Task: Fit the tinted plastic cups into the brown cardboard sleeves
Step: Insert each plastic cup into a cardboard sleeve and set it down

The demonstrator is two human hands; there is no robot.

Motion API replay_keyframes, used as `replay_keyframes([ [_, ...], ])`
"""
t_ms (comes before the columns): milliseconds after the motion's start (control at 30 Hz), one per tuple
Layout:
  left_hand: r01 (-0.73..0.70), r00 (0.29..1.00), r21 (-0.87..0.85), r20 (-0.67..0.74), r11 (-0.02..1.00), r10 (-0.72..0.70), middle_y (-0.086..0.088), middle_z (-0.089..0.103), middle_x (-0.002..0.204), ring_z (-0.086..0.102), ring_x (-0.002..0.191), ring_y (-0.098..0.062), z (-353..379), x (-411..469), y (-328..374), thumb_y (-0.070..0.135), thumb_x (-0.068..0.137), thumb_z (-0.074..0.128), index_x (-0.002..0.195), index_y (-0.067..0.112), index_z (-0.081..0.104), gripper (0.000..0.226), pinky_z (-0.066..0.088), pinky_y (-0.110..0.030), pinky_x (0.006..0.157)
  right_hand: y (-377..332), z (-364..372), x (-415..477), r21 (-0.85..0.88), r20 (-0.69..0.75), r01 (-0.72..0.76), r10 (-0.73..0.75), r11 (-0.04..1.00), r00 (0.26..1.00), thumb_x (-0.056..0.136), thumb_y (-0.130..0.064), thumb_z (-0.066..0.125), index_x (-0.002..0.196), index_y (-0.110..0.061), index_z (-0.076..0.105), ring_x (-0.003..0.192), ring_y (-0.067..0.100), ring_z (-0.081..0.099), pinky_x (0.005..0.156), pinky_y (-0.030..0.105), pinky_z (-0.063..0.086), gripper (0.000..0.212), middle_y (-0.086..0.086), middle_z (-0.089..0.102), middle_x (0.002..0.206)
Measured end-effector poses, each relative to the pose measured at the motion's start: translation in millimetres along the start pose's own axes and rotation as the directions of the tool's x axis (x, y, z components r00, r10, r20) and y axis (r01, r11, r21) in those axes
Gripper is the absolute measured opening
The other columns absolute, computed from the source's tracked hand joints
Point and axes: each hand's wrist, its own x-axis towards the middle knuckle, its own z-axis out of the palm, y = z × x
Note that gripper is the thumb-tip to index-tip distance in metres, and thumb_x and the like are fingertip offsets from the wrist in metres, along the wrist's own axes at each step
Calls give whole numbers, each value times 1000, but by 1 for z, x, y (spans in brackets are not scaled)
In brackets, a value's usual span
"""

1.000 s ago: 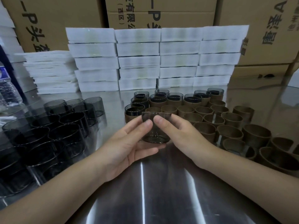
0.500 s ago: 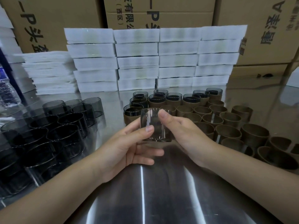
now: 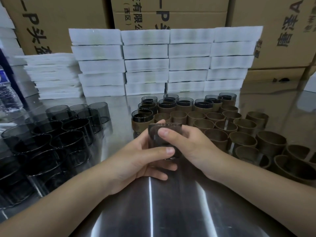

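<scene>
Steel tabletop (image 3: 153, 211) lies bare near the front edge; both hands, left hand (image 3: 136, 161) and right hand (image 3: 191, 146), grip 1 tinted cup (image 3: 164, 141) between loose cups (image 3: 65, 134) and sleeves (image 3: 239, 130).

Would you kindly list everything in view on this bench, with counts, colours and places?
Held cup: one, smoky grey, centre, between both hands.
Loose cups: many, dark tinted, table's left.
Empty sleeves: many, brown, table's right.
Sleeved cups: about ten, grey in brown, behind the empty sleeves.
Flat packs: several stacks, white, table's back.
Cardboard boxes: several, brown, behind the packs.
Table: one, shiny metal.
Left hand: one, bare, gripping the cup.
Right hand: one, bare, gripping the cup.
</scene>
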Motion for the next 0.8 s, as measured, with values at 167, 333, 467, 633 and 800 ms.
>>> replay_keyframes([
  [167, -6, 998, 63, -60, 998, 10, 3, 73, 85, 72, 76, -19, 2, 2, -4, 19, 68, 76, 113, 24, 63, 47, 56, -24, 56, 4, 1, 0, -79, -91, 12, -19, 997, 996, 66, -54, 75, 82, -26, 76, 81, 3, 71, 67, 12, 50, 32, -8, 76, 84],
  [333, -63, 994, 95, -85, 993, 71, 2, 74, 91, 73, 76, -18, 2, 2, -4, 27, 69, 77, 99, 38, 71, 33, 56, -22, 56, 7, 1, 1, -43, -143, -6, -1, 999, 990, 58, -64, 76, 87, -21, 77, 84, 9, 72, 74, 19, 53, 52, -4, 77, 86],
  [467, -84, 993, 81, -81, 993, 91, 4, 74, 90, 73, 75, -17, 1, 2, -3, 29, 69, 76, 98, 42, 72, 32, 55, -21, 58, 4, 0, 0, 2, -123, -9, 10, 1000, 992, 62, -61, 69, 83, -24, 77, 81, 6, 72, 67, 11, 50, 43, -4, 77, 85],
  [633, -71, 997, 20, -23, 997, 71, 4, 73, 102, 74, 76, -21, 1, 0, 0, 36, 66, 79, 104, 41, 71, 39, 56, -21, 57, 2, -2, 0, 34, -78, -25, 27, 999, 997, 73, -58, 69, 84, -26, 77, 85, 5, 71, 71, 10, 49, 35, -3, 76, 88],
  [800, -43, 996, -51, 74, 998, 47, 0, 72, 113, 74, 78, -19, 0, -1, 3, 40, 70, 76, 109, 42, 69, 39, 56, -21, 59, 2, -5, 3, 106, -10, -106, 107, 989, 994, 67, -70, 63, 110, -10, 69, 105, 22, 68, 106, 40, 43, 74, 9, 74, 106],
])
